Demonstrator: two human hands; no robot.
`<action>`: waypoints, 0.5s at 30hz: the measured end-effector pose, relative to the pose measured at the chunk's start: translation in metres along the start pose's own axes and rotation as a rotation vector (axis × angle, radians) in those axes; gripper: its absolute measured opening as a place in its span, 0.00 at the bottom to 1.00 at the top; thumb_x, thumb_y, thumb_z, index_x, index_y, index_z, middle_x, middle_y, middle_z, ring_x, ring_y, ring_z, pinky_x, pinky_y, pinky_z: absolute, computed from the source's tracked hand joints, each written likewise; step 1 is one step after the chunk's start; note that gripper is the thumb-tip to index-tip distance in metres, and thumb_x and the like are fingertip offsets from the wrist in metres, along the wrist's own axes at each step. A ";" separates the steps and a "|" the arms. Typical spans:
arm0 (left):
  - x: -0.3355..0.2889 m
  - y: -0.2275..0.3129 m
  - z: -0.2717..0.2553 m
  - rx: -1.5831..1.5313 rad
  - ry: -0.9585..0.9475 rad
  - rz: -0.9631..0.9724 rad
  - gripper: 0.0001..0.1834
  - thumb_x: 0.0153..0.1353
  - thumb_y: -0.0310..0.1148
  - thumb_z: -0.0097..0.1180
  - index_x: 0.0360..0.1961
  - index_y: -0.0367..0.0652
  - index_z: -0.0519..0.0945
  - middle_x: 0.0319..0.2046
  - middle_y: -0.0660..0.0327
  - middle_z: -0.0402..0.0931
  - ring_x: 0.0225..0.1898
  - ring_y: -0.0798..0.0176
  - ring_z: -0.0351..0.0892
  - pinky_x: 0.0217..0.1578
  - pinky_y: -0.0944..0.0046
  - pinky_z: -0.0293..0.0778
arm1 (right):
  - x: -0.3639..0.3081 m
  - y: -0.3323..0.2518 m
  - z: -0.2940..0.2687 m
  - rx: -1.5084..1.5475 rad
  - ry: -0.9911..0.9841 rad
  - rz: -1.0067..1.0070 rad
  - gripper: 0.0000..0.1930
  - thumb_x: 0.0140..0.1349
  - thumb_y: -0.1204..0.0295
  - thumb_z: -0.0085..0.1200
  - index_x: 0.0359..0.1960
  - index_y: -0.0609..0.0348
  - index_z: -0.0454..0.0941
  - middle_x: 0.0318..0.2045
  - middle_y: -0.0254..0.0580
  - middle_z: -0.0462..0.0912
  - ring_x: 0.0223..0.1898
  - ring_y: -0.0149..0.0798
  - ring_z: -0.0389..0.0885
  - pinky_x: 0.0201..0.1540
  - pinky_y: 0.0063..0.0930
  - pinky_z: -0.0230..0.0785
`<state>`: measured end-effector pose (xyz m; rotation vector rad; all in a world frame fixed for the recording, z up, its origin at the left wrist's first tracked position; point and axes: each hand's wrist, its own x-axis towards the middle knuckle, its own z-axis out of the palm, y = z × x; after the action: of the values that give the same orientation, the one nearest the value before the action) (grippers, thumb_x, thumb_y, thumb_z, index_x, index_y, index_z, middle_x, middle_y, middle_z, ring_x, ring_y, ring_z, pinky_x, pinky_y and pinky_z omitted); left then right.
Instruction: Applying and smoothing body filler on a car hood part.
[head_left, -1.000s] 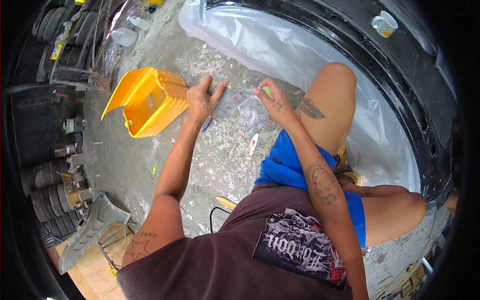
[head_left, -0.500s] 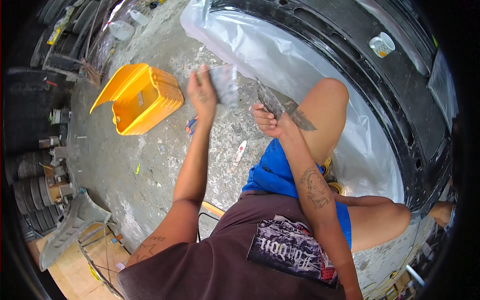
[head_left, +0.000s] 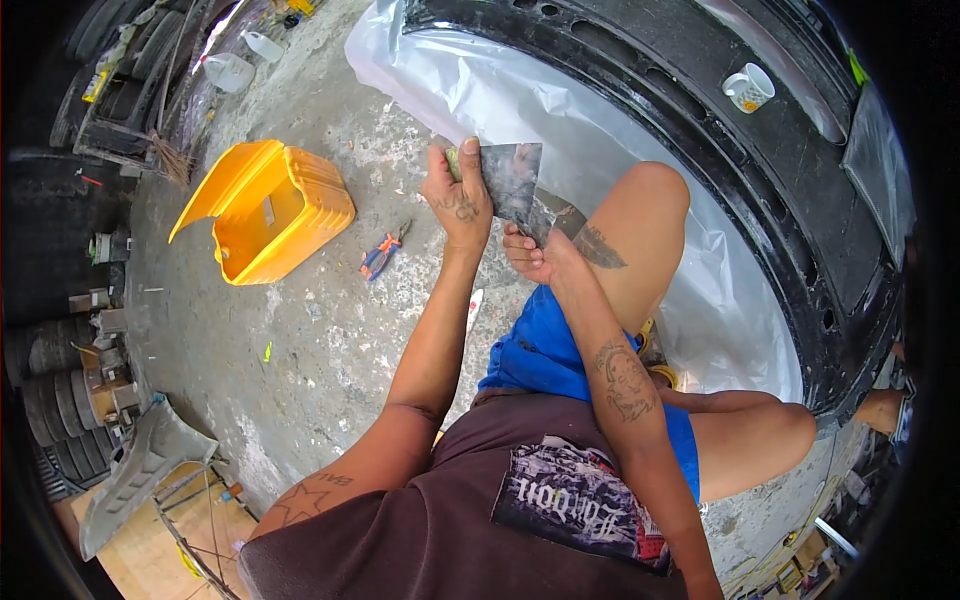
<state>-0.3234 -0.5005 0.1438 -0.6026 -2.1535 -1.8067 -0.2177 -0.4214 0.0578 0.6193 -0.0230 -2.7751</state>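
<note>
My left hand (head_left: 460, 200) is closed round the handle of a wide-bladed scraper (head_left: 515, 172), its thumb along the back of the blade. The blade is broad, flat and grey with smears. My right hand (head_left: 527, 256) grips a dark flat plate (head_left: 541, 222), smeared grey, held tilted above my bent knee. The scraper's lower edge meets or overlaps the plate; whether they touch I cannot tell. Part of the plate is hidden behind the blade.
A cut-open yellow plastic jug (head_left: 325, 205) lies on the concrete floor, with orange-and-blue pliers (head_left: 380, 257) nearby. Clear plastic sheeting (head_left: 600, 120) runs under a long black panel (head_left: 690, 95) to my right. A white cup (head_left: 750, 88) stands on the panel. Tyres (head_left: 65, 400) line the left.
My left hand has swung right with the scraper, bringing its blade to the plate. My right hand stays nearly in place. The view has shifted slightly.
</note>
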 end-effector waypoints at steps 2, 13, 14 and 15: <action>-0.003 0.005 0.000 0.001 -0.007 0.008 0.21 0.71 0.39 0.54 0.24 0.38 0.64 0.18 0.67 0.57 0.25 0.73 0.53 0.23 0.67 0.55 | 0.000 0.001 0.002 -0.016 0.028 -0.007 0.14 0.70 0.63 0.36 0.31 0.60 0.67 0.13 0.29 0.60 0.09 0.25 0.55 0.09 0.20 0.48; 0.026 -0.006 -0.062 -0.306 0.072 -0.246 0.13 0.70 0.39 0.55 0.43 0.42 0.68 0.35 0.65 0.70 0.37 0.71 0.68 0.40 0.68 0.69 | -0.013 0.012 0.069 -0.436 0.623 -0.762 0.26 0.67 0.39 0.48 0.29 0.51 0.71 0.20 0.29 0.72 0.22 0.25 0.70 0.21 0.23 0.59; 0.023 -0.007 -0.066 -0.419 -0.037 -0.353 0.15 0.70 0.38 0.56 0.47 0.43 0.67 0.38 0.64 0.70 0.40 0.70 0.70 0.43 0.67 0.70 | -0.017 0.011 0.064 -0.405 0.512 -0.877 0.25 0.66 0.43 0.53 0.33 0.55 0.74 0.29 0.31 0.79 0.31 0.26 0.75 0.32 0.23 0.67; 0.017 -0.004 -0.067 -0.425 -0.047 -0.355 0.15 0.70 0.38 0.56 0.47 0.43 0.67 0.38 0.64 0.70 0.40 0.70 0.70 0.43 0.67 0.70 | -0.020 0.005 0.056 -0.401 0.518 -0.886 0.25 0.66 0.43 0.53 0.33 0.55 0.74 0.29 0.31 0.79 0.31 0.26 0.75 0.32 0.23 0.67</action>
<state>-0.3440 -0.5645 0.1604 -0.3611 -2.0109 -2.4964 -0.2228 -0.4231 0.1175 1.4763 1.1338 -3.1047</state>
